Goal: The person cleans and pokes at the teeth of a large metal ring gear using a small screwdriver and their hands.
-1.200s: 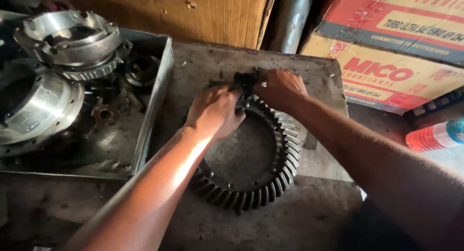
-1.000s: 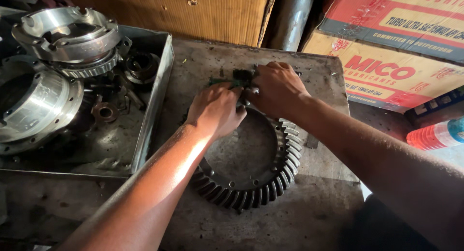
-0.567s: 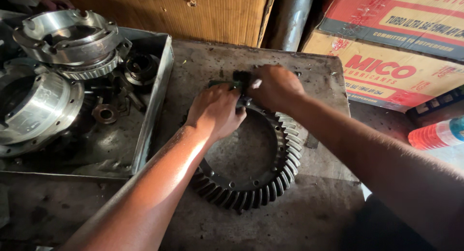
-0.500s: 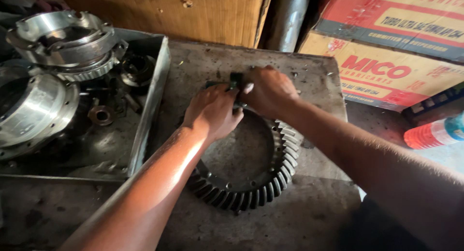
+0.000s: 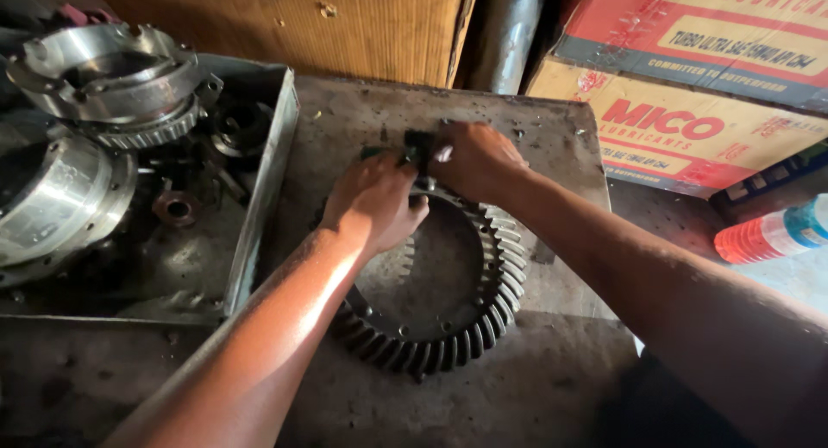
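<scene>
Ring gear (image 5: 466,327) lies flat on the bench (image 5: 552,146). At its 12 o'clock rim, your left hand (image 5: 375,202) and right hand (image 5: 474,159) both pinch a small dark tool (image 5: 418,144).

Overall light: dim, warm, uneven.
Source: daylight entering low from the left.
Glare: bright streak along the person's bare left forearm (image 5: 293,301); sheen on the polished round steel housings (image 5: 52,198).
Shadows: deep at the lower right.
Sharpness: centre crisp; edges slightly stretched.
</scene>
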